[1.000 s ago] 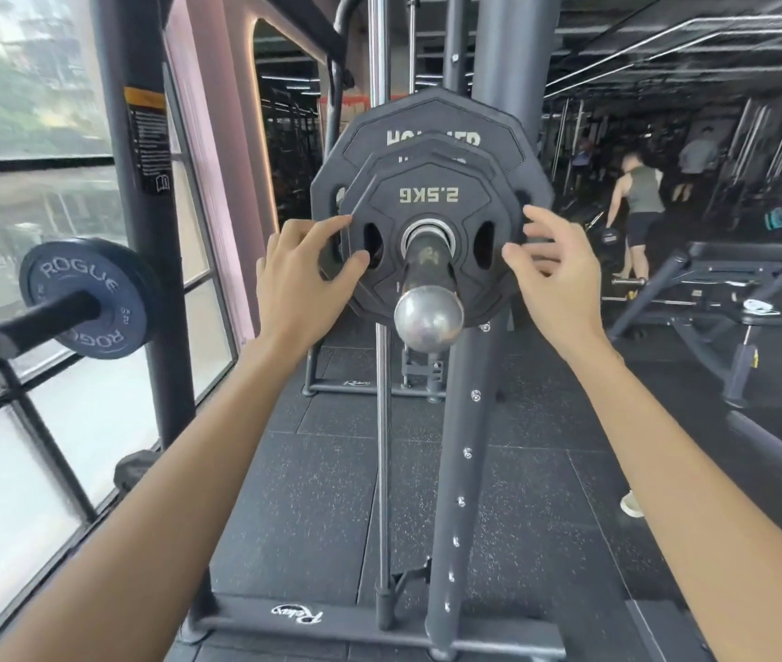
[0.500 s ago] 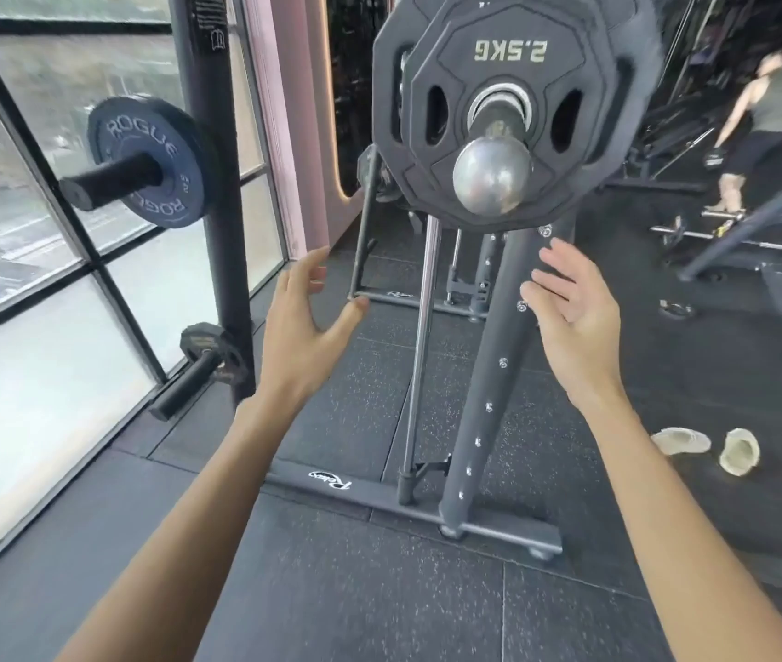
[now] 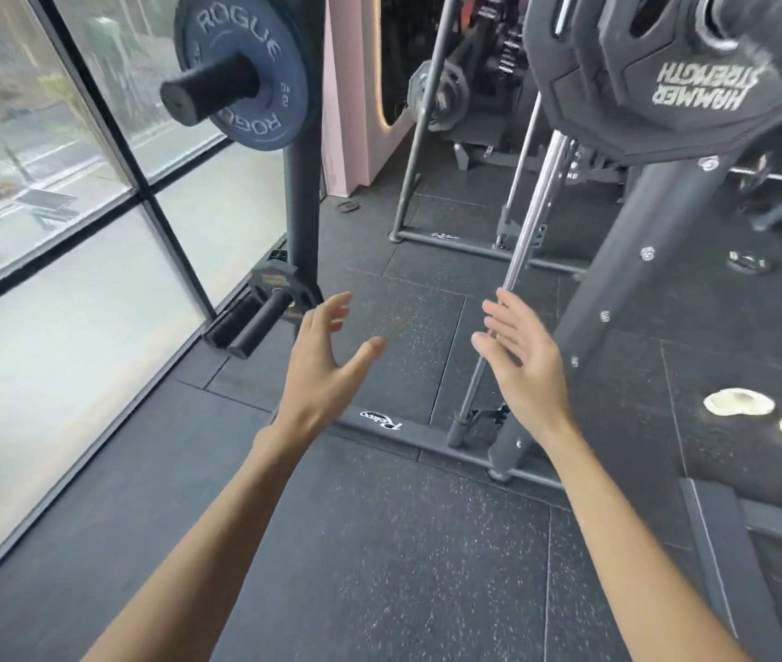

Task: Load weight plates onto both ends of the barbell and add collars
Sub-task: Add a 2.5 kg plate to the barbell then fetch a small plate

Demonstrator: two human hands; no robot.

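1. Left hand (image 3: 327, 355) and right hand (image 3: 522, 370): fingers spread, holding nothing.
2. Loaded plates (image 3: 675, 88) sit on the barbell end, top right, above your right hand. Whether a collar is on is too blurred to tell.
3. If you need more weight, grip the Rogue plate (image 3: 245, 64) two-handed and slide it straight off its peg.
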